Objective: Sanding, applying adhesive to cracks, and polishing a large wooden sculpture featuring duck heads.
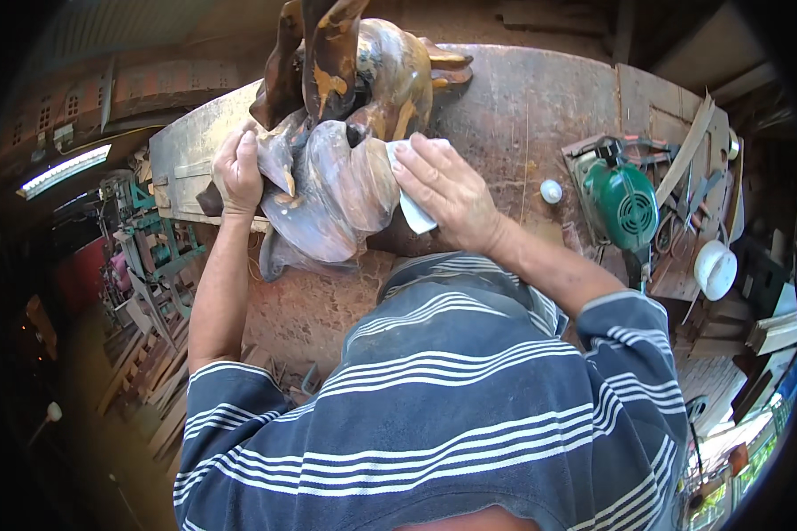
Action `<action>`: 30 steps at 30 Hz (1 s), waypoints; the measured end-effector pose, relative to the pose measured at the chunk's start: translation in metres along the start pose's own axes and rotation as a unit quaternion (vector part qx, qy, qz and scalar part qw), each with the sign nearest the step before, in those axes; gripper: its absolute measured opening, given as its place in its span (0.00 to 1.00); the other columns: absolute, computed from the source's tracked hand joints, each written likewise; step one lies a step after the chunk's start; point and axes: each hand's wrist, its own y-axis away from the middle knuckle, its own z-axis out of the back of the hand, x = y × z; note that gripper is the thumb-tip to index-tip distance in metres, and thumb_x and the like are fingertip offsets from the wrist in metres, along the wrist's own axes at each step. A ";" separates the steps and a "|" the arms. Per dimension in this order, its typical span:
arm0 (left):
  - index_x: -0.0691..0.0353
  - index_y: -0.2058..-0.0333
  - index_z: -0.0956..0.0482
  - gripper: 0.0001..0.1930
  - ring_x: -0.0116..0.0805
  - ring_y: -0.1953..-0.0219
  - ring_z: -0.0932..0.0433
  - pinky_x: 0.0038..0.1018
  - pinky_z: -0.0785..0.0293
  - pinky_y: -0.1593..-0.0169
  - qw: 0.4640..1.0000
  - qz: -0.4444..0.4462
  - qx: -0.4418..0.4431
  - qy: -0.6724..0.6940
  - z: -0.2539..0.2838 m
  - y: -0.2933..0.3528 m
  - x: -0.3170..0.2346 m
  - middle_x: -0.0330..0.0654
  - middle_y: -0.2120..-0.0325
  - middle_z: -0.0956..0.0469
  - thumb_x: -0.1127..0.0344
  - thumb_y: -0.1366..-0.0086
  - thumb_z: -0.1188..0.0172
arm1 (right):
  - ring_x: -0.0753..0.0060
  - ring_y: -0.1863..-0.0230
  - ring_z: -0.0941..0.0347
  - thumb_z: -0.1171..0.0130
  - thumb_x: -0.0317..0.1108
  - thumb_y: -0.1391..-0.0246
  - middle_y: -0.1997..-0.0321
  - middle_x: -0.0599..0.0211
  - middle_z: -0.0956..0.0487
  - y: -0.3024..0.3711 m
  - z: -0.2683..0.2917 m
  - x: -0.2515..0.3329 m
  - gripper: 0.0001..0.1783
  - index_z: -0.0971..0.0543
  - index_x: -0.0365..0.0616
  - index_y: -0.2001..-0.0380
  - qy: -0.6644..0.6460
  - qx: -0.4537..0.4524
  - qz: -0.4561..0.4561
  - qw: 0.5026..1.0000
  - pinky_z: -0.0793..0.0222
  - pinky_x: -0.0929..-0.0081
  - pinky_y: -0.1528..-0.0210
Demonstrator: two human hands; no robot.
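Observation:
A wooden carving (336, 190) with twisting, rounded forms lies on the workbench (514, 106) in front of me. Its surface is brown and grey, shiny in places, with yellowish patches. Around a projecting part at the carving's left side, the fingers of my left hand (237, 173) are curled. My right hand (452, 193) presses a folded white sheet (414, 211) against the carving's right side, fingers laid over it. Whether the sheet is sandpaper or cloth I cannot tell. The carving hides some of my left fingertips.
A green power blower (627, 208) lies on the bench's right, among pliers, scissors and wooden strips (684, 150). Nearer stands a small white bottle (551, 191). A white round container (715, 269) sits at the right edge. Green machinery (155, 243) and stacked timber (164, 389) fill the left.

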 end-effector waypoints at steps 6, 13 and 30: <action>0.76 0.45 0.15 0.24 0.41 0.48 0.14 0.34 0.23 0.39 1.000 -0.003 0.012 -0.004 -0.003 -0.004 0.002 0.52 0.51 0.12 0.58 0.19 0.48 | 0.33 0.25 0.29 0.32 0.32 0.47 0.28 0.49 0.22 0.050 0.008 0.001 0.32 0.18 0.42 0.36 0.123 0.012 -0.023 0.992 0.39 0.31 0.24; 0.77 0.45 0.15 0.22 0.40 0.47 0.15 0.34 0.23 0.39 1.000 0.004 0.001 0.002 0.001 0.002 0.004 0.52 0.50 0.12 0.60 0.20 0.46 | 0.34 0.22 0.32 0.34 0.30 0.49 0.26 0.49 0.23 0.035 0.013 0.016 0.37 0.21 0.41 0.33 0.129 0.034 -0.069 0.989 0.42 0.32 0.24; 0.76 0.46 0.15 0.22 0.38 0.49 0.15 0.33 0.22 0.41 1.000 -0.013 0.005 0.003 0.003 -0.001 0.005 0.50 0.54 0.11 0.59 0.19 0.45 | 0.33 0.24 0.31 0.32 0.31 0.50 0.25 0.46 0.24 0.002 0.012 0.023 0.40 0.23 0.39 0.30 0.084 0.036 -0.057 0.994 0.37 0.38 0.24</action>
